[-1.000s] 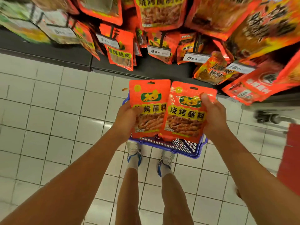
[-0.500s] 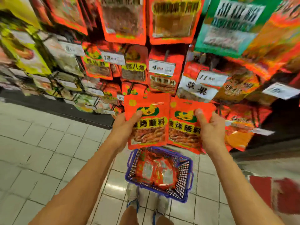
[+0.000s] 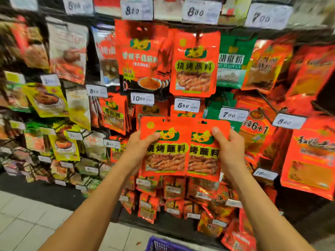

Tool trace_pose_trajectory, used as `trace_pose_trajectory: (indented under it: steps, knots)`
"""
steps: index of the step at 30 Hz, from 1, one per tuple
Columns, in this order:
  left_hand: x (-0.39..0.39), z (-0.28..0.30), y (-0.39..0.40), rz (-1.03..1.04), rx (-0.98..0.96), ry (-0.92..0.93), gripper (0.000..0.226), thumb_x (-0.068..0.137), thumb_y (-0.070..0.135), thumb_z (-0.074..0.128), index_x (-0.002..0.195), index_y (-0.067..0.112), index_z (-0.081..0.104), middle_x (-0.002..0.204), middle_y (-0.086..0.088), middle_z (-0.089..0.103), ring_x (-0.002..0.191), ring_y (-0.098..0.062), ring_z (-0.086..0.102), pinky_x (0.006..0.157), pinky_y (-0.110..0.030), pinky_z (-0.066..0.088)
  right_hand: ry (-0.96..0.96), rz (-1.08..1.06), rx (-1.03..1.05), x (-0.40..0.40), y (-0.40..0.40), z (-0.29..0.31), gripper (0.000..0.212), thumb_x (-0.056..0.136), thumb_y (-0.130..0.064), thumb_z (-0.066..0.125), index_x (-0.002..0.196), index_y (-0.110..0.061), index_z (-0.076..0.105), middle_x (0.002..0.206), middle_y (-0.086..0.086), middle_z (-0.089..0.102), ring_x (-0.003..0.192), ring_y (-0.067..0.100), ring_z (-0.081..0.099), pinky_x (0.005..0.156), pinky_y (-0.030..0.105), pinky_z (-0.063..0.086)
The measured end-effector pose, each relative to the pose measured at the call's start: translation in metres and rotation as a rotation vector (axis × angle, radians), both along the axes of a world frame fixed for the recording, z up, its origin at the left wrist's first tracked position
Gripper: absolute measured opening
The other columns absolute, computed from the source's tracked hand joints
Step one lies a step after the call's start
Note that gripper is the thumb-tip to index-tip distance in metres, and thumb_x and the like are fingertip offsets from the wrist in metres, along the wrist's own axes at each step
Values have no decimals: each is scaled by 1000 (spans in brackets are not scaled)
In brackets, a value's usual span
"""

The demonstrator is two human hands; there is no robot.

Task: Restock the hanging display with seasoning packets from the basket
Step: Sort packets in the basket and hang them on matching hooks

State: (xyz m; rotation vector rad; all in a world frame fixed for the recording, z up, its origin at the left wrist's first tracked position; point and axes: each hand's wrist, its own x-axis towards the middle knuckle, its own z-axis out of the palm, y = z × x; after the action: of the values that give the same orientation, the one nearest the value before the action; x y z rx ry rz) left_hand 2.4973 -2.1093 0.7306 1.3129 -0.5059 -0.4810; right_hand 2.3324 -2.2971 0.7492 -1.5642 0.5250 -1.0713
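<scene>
Before hanging display point(image 3: 195, 62), outstretched left hand point(image 3: 139, 151) and right hand point(image 3: 230, 151), fingers pinching two overlapped seasoning packets point(image 3: 181, 151)

Setting was a retail shop, a grocery or supermarket aisle. Landmark: the white price tag marked 580 point(image 3: 187, 105), near the middle of a hanging display point(image 3: 195, 26). Directly above the tag, an orange seasoning packet point(image 3: 194, 64) hung from a peg, one of many printed foil packets in rows. More handwritten price tags were clipped to the peg ends: 1050 point(image 3: 142, 99) just left of the landmark, 700 point(image 3: 233, 115) to its right, and a row of larger tags above it, among them 880 point(image 3: 201, 12). Far below and left of the tag, the floor point(image 3: 27, 220) was pale square tile. Well below the tag, at the frame's bottom edge, a blue plastic shopping basket point(image 3: 161, 245) showed its rim.
</scene>
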Motion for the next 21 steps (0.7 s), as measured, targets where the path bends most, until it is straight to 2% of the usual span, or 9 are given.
trace_pose_trajectory:
  steps: [2,4,9,11,12,15,19,21]
  knots:
    - [5,20,-3,-19,-41,-33,31,78,44,74,96,20,80,101,-4,79,97,-21,75,85,-36,57,-27,-10,-23,9,0,23,14,81,-39,67,70,-39,75,64,-20,69,59,-5,58,57,17,48]
    - [11,37,-6,-28,-64,-66,36,80,51,71,100,22,79,107,-6,78,104,-23,73,92,-40,54,-56,20,-22,17,-1,43,14,80,-38,68,70,-34,77,66,-15,70,64,3,60,61,24,50]
    - [21,79,-20,-59,-108,-180,30,77,57,72,94,34,80,100,0,79,94,-17,76,78,-32,57,-100,36,-42,41,-10,92,15,80,-39,68,69,-34,78,68,-12,71,67,9,62,64,30,52]
    - [26,94,-28,-50,-136,-193,29,75,54,73,94,33,80,98,-1,80,90,-17,76,70,-28,58,-100,3,-61,51,-18,109,17,82,-43,68,69,-37,77,68,-12,72,68,11,65,67,34,54]
    - [28,101,-33,-38,-144,-203,27,75,51,73,94,32,79,99,-1,79,91,-18,76,72,-31,59,-99,2,-78,56,-21,117,18,83,-44,68,70,-38,77,68,-12,73,67,9,66,67,33,55]
    - [35,117,-45,14,-155,-236,25,78,41,73,94,22,76,101,-6,78,96,-25,74,86,-47,58,-100,11,-83,71,-30,135,18,89,-38,68,75,-36,78,75,-8,76,69,11,70,69,33,58]
    - [39,133,-60,27,-203,-176,9,77,24,75,84,17,75,84,-2,78,79,-21,74,77,-40,57,-84,-24,-80,88,-43,162,18,87,-35,70,70,-30,76,72,-8,75,64,10,69,58,24,52]
    - [41,139,-66,34,-218,-170,4,85,19,74,83,17,72,81,-1,77,76,-21,74,75,-40,57,-78,-16,-78,97,-45,174,19,85,-32,69,66,-28,73,67,-8,72,61,10,65,59,26,50]
